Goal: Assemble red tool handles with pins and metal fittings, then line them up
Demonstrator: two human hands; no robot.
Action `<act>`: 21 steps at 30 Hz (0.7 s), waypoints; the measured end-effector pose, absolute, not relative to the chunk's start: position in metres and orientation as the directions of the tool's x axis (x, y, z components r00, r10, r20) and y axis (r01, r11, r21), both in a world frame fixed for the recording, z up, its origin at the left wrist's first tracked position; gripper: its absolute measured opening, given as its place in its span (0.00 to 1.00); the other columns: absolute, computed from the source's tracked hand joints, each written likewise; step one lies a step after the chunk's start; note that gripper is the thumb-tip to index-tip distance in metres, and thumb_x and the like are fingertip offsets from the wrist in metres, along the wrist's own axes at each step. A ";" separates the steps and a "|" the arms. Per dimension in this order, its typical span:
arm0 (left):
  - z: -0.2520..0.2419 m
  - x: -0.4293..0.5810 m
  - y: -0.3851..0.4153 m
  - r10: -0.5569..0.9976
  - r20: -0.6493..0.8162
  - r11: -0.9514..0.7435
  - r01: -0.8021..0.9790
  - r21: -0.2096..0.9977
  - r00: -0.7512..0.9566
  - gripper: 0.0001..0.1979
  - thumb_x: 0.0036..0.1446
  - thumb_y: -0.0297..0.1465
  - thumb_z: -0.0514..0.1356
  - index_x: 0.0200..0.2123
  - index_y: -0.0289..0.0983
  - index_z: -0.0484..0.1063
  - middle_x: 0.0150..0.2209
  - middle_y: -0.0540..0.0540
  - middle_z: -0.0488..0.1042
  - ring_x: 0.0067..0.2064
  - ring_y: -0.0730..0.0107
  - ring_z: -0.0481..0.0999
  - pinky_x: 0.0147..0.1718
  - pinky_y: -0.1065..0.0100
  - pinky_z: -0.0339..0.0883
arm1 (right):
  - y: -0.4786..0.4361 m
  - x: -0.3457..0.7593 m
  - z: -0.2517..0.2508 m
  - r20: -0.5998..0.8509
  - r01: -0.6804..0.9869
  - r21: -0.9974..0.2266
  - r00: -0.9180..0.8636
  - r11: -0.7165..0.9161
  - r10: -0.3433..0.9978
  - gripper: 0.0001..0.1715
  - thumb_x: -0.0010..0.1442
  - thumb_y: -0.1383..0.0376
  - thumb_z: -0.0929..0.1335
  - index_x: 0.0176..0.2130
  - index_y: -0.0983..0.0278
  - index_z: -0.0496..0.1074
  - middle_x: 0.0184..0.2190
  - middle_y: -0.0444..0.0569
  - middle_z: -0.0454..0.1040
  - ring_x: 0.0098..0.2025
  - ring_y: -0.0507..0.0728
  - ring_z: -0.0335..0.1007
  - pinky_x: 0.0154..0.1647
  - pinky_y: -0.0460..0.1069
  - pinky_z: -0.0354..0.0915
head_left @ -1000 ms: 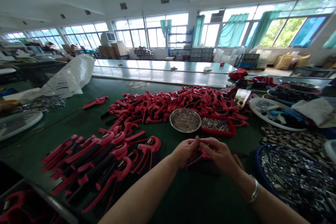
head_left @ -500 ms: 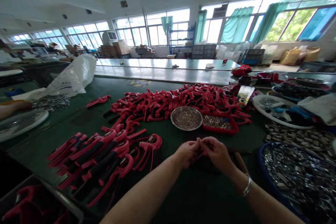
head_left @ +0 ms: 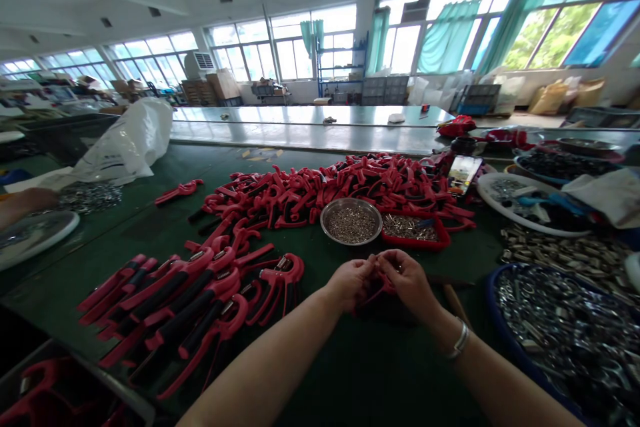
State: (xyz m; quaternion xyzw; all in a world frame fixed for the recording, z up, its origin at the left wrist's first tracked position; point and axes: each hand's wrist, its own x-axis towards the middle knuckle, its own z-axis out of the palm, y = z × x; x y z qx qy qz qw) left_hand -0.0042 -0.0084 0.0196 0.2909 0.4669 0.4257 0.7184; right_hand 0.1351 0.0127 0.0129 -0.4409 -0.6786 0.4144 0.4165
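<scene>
My left hand (head_left: 350,283) and my right hand (head_left: 407,280) meet low in the middle of the green work mat (head_left: 320,373). Their fingertips pinch a small red plastic piece (head_left: 381,288), which is partly hidden by my fingers. A dark object lies under it, too shadowed to name. Left of my hands lies a row of red-and-black hand grips (head_left: 190,300). Beyond them spreads a heap of red grip parts (head_left: 320,190). A steel bowl of small metal parts (head_left: 351,221) stands just ahead of my hands, next to a red tray (head_left: 415,230).
A blue-rimmed basin of metal parts (head_left: 555,333) stands at my right, behind a wooden stick (head_left: 455,303). A phone (head_left: 464,175) lies beyond. A co-worker's hand (head_left: 35,200) rests at far left, near a white plastic bag (head_left: 127,140).
My hands have risen slightly toward the bowl, still pinching the red piece. The whole view has shifted with my head. A co-worker's hand has entered at far left.
</scene>
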 end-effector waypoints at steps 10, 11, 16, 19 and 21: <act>0.023 -0.141 0.049 0.939 -0.188 0.344 0.764 0.546 -0.288 0.09 0.50 0.31 0.59 0.33 0.34 0.75 0.31 0.45 0.75 0.31 0.71 0.72 0.27 0.74 0.62 | 0.032 0.196 -0.006 0.141 0.514 -0.815 -0.270 0.267 0.952 0.15 0.53 0.54 0.65 0.33 0.63 0.71 0.27 0.47 0.74 0.29 0.56 0.69 0.31 0.49 0.65; 0.020 -0.146 0.053 0.941 -0.184 0.339 0.795 0.504 -0.284 0.08 0.48 0.30 0.60 0.32 0.35 0.76 0.32 0.45 0.76 0.34 0.69 0.73 0.30 0.73 0.63 | 0.031 0.197 -0.008 0.137 0.513 -0.816 -0.275 0.266 0.952 0.16 0.53 0.53 0.65 0.33 0.63 0.71 0.27 0.47 0.74 0.29 0.56 0.70 0.30 0.49 0.65; 0.008 -0.140 0.063 0.957 -0.149 0.285 0.905 0.317 -0.249 0.12 0.47 0.32 0.60 0.39 0.41 0.75 0.42 0.46 0.75 0.45 0.63 0.71 0.41 0.70 0.63 | 0.026 0.202 -0.011 0.138 0.447 -0.865 -0.223 0.227 0.965 0.17 0.50 0.53 0.67 0.35 0.63 0.72 0.30 0.50 0.76 0.32 0.58 0.71 0.33 0.51 0.67; 0.006 -0.136 0.065 0.964 -0.144 0.253 0.938 0.237 -0.223 0.12 0.49 0.33 0.58 0.38 0.42 0.75 0.42 0.46 0.74 0.46 0.63 0.71 0.42 0.69 0.62 | 0.026 0.209 -0.013 0.116 0.423 -0.889 -0.166 0.177 0.979 0.19 0.49 0.53 0.68 0.36 0.63 0.72 0.30 0.50 0.76 0.31 0.58 0.71 0.31 0.51 0.68; 0.006 -0.135 0.066 0.968 -0.140 0.233 0.952 0.197 -0.207 0.12 0.50 0.33 0.57 0.39 0.42 0.75 0.42 0.46 0.74 0.46 0.63 0.71 0.42 0.68 0.62 | 0.026 0.214 -0.015 0.089 0.432 -0.891 -0.130 0.137 0.988 0.20 0.48 0.53 0.68 0.37 0.63 0.72 0.27 0.48 0.75 0.25 0.56 0.69 0.23 0.49 0.66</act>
